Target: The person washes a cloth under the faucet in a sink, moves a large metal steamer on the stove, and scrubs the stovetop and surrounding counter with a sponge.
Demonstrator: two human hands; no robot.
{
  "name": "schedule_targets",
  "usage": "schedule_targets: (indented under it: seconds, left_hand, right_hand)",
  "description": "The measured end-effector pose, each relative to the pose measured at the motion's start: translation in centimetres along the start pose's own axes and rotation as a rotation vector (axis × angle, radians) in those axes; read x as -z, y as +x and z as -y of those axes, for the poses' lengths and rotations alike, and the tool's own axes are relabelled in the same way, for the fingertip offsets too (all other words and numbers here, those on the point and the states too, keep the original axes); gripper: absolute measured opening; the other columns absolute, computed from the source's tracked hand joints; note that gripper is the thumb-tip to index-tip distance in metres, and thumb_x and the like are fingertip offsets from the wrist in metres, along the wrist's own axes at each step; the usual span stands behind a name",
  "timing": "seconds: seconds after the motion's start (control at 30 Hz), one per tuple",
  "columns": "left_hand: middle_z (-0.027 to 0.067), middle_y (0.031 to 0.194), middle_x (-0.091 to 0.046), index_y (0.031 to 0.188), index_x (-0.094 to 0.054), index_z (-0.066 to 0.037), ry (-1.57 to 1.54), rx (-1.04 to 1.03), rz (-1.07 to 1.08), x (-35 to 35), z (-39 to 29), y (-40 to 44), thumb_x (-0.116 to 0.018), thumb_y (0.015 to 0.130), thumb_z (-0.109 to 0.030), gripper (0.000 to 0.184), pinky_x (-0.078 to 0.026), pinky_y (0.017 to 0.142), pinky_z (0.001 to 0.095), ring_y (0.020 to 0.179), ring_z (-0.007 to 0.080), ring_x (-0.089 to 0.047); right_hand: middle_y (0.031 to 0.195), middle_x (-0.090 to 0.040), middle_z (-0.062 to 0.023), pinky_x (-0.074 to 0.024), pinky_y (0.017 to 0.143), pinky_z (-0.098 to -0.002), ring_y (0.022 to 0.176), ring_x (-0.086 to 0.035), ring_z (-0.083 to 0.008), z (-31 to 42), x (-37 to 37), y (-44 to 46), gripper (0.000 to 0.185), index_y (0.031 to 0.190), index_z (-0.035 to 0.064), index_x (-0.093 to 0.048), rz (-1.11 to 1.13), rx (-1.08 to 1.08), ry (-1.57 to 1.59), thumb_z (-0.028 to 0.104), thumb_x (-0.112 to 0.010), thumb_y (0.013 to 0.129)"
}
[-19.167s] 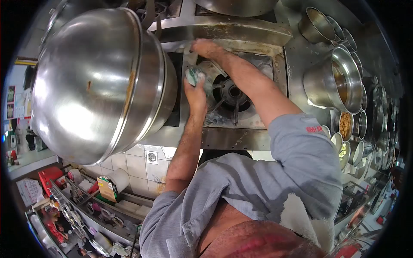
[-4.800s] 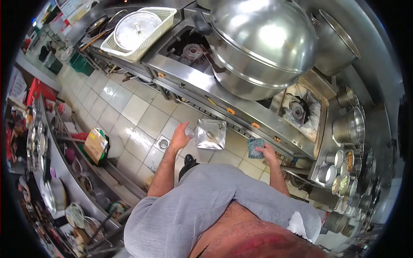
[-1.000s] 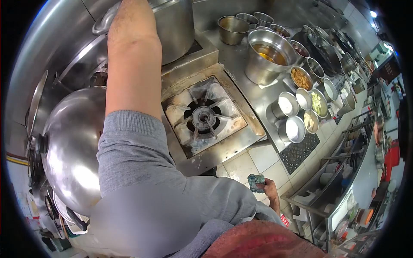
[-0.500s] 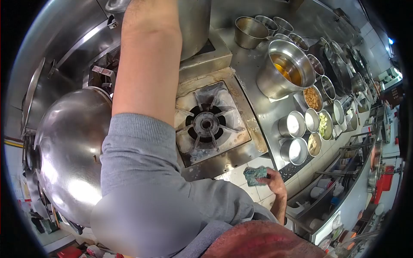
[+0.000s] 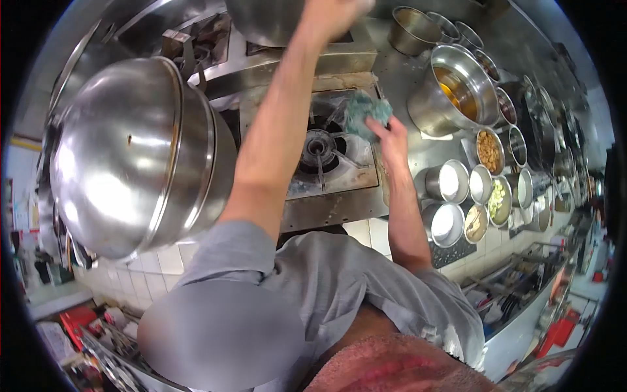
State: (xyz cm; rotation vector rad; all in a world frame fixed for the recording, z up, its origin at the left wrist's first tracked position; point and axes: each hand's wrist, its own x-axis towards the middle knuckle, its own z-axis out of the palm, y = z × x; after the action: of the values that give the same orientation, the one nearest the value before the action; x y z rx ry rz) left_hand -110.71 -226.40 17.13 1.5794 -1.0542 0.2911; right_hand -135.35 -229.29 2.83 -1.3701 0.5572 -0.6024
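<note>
My right hand [image 5: 393,138] is closed on a crumpled green cloth [image 5: 367,112]. The cloth is over the back right of the gas burner [image 5: 318,149], near its grate; whether it touches the metal is unclear. At the top edge of the view, my left hand [image 5: 334,18] reaches forward beside a large steel pot [image 5: 264,23]. Its fingers are blurred and partly cut off, so what they do is hidden. My left forearm crosses over the left part of the burner.
A big domed steel vessel [image 5: 117,157] stands on the left. On the right counter are a tall pot of yellowish liquid [image 5: 434,98], a bowl of brown pieces [image 5: 488,149], a bowl of chopped green pieces [image 5: 499,202] and several steel containers. Another burner [image 5: 206,49] is at the back left.
My right hand has brought the green cloth forward and up from beside my body to the burner. My left hand has come into view at the top, and the camera view has shifted.
</note>
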Motion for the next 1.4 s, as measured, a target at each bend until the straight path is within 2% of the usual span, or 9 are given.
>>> schedule_targets:
  seconds: [0.13, 0.27, 0.47, 0.53, 0.7, 0.87, 0.93, 1.0, 1.4]
  left_hand:
    - [0.0183, 0.122, -0.052, 0.129, -0.043, 0.002, -0.129, 0.501, 0.416, 1.2, 0.4, -15.3, -0.073, 0.071, -0.038, 0.076, -0.044, 0.09, 0.0385, 0.111, 0.0283, -0.051]
    - [0.0063, 0.098, -0.059, 0.111, -0.054, -0.001, -0.369, 0.858, -0.035, 2.6, 3.0, -20.7, -0.072, 0.075, -0.011, 0.042, -0.052, 0.071, 0.0278, 0.084, 0.0146, -0.06]
    - [0.0042, 0.086, -0.059, 0.099, -0.052, -0.002, -0.414, 0.897, -0.35, 4.4, 3.5, -25.6, -0.068, 0.078, -0.007, 0.027, -0.051, 0.057, 0.0248, 0.072, 0.0113, -0.059]
    - [0.0044, 0.085, -0.059, 0.095, -0.052, -0.003, -0.39, 0.887, -0.364, 4.9, 3.3, -27.3, -0.068, 0.078, -0.008, 0.024, -0.051, 0.057, 0.0253, 0.071, 0.0113, -0.059]
    - [0.0041, 0.087, -0.058, 0.097, -0.051, -0.002, -0.245, 1.003, -0.172, 6.6, 0.9, -31.7, -0.069, 0.077, -0.009, 0.027, -0.047, 0.061, 0.0242, 0.071, 0.01, -0.056]
    - [0.0035, 0.087, -0.058, 0.099, -0.05, -0.001, -0.229, 0.975, -0.182, 7.3, 1.5, -34.5, -0.069, 0.077, -0.008, 0.03, -0.045, 0.072, 0.0254, 0.08, 0.0099, -0.054]
    - [0.004, 0.088, -0.057, 0.101, -0.049, -0.001, -0.292, 0.977, -0.18, 7.4, 1.9, -34.7, -0.069, 0.077, -0.007, 0.031, -0.045, 0.071, 0.025, 0.079, 0.0097, -0.054]
    - [0.0041, 0.089, -0.057, 0.101, -0.049, -0.001, -0.335, 0.975, -0.201, 7.1, 2.9, -34.8, -0.069, 0.077, -0.006, 0.031, -0.045, 0.072, 0.0247, 0.079, 0.0097, -0.054]
    - [0.0024, 0.086, -0.057, 0.099, -0.05, -0.002, -0.254, 0.95, -0.17, 8.0, 1.8, -33.8, -0.07, 0.076, -0.008, 0.031, -0.045, 0.069, 0.0243, 0.078, 0.0094, -0.053]
  right_hand:
    - [0.09, -0.064, -0.0056, -0.0435, 0.074, -0.0272, 0.08, -0.056, -0.0126, 0.0, -2.5, 4.9, 0.031, 0.101, 0.001, -0.063, 0.167, -0.022, -0.134, 0.017, -0.07, 0.075]
    - [0.101, -0.064, -0.0049, -0.0422, 0.083, -0.0254, 0.089, -0.057, -0.0119, -1.6, -4.8, 7.3, 0.035, 0.11, 0.0012, -0.06, 0.475, 0.066, -0.329, 0.017, -0.067, 0.08]
    - [0.115, -0.06, -0.0126, -0.0444, 0.09, -0.033, 0.103, -0.059, -0.0269, -3.0, -5.0, 14.1, 0.036, 0.122, 0.0099, -0.053, 0.194, 0.733, -0.59, 0.004, -0.05, 0.086]
    - [0.112, -0.058, -0.0173, -0.0439, 0.089, -0.0427, 0.103, -0.055, -0.0368, 0.6, -5.0, 14.6, 0.05, 0.131, 0.0133, -0.042, 0.164, 0.352, -0.888, 0.002, -0.05, 0.083]
    - [0.09, -0.059, -0.0188, -0.0441, 0.077, -0.046, 0.085, -0.056, -0.0373, -7.2, -4.5, 24.0, 0.026, 0.095, -0.0007, -0.059, 0.005, 1.149, -1.235, -0.002, -0.051, 0.071]
    - [0.111, -0.054, -0.0199, -0.0389, 0.091, -0.0435, 0.105, -0.049, -0.037, -9.9, -18.3, 21.3, 0.044, 0.103, -0.0022, -0.054, 0.253, 0.709, -1.191, 0.005, -0.06, 0.061]
    - [0.097, -0.058, -0.0163, -0.0394, 0.087, -0.0445, 0.096, -0.053, -0.0336, -11.8, -24.0, 19.2, 0.026, 0.095, -0.0007, -0.056, 0.058, 1.347, -0.984, 0.007, -0.052, 0.071]
    - [0.101, -0.058, -0.0164, -0.0378, 0.092, -0.043, 0.099, -0.053, -0.0324, -12.8, -28.5, 18.9, 0.029, 0.101, 0.0001, -0.054, 0.007, 1.274, -1.043, 0.009, -0.05, 0.074]
    - [0.124, -0.051, -0.0137, -0.0382, 0.095, -0.044, 0.115, -0.046, -0.0297, -9.9, -13.6, 21.9, 0.04, 0.116, 0.0005, -0.05, 0.331, 1.114, -1.253, 0.005, -0.051, 0.076]
